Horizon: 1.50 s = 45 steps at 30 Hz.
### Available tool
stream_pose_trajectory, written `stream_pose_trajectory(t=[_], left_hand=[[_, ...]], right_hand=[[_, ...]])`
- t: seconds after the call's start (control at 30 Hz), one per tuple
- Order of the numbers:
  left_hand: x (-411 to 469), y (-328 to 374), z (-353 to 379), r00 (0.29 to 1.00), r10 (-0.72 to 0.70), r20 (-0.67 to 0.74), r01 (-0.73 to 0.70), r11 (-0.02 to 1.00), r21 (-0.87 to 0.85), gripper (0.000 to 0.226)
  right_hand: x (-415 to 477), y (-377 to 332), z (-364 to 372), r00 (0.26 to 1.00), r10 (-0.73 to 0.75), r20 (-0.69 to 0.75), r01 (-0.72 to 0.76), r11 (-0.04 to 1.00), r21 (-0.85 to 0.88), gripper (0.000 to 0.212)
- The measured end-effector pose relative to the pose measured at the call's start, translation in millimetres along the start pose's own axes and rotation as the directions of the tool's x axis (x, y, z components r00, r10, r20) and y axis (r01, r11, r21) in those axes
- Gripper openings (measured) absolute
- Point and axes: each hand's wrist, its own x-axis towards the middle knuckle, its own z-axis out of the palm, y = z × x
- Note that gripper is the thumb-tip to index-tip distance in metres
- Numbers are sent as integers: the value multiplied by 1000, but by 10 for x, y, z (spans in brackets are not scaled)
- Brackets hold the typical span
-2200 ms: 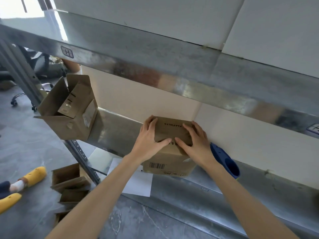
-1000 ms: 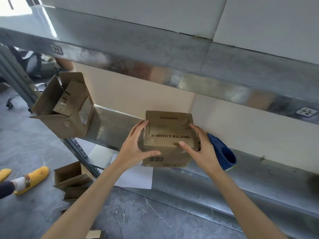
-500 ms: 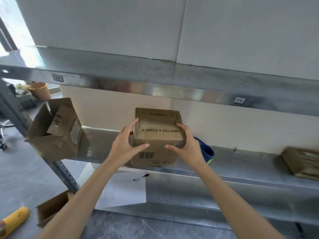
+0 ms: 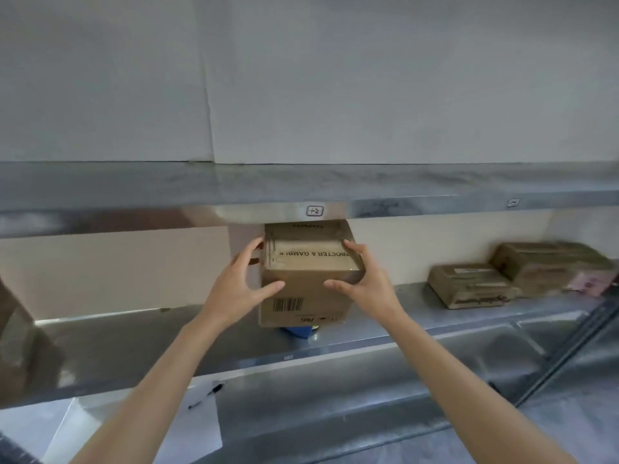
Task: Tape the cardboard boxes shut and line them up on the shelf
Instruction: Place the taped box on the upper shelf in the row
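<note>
A small brown cardboard box with a barcode and upside-down print is held up in front of the metal shelf, just under the upper shelf's edge. My left hand grips its left side, thumb on the front face. My right hand grips its right side the same way. The top flaps are closed. Two flatter cardboard boxes lie on the shelf to the right.
A blue object peeks out beneath the held box on the shelf. The upper shelf beam runs just above the box. A white sheet with a pen lies on the lower shelf.
Both hands have lifted the box off the shelf and carried it up and to the right. The view has swung right, so the open box at left is gone and two boxes at right appear.
</note>
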Motion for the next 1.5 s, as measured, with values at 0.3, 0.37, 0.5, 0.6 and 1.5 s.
stream_pose_trajectory(t=[0.3,0.37,0.5,0.6,1.5], left_hand=[[421,587,1221,996,83,12,-84,984,158,84],[488,701,1486,996,90,4,-89,972,219,83],[594,845,1901,997,73,-7,-66,942,329,84],[681,864,2123,1000,20,4,-20,906,422,87],[1111,724,2985,990,-140,22,112,868,483,83]], right_hand=[[141,850,-1488,997,46,-63,-53,993,-107,86],[199,1055,-1770,996,67,-63,-75,988,-136,85],[309,1423,-2144,992,108,-68,-117,981,-153,85],[378,1612,-2270,991,123,-58,-131,981,-146,84],[867,2623,-2583,936,311,167,-245,913,-326,88]])
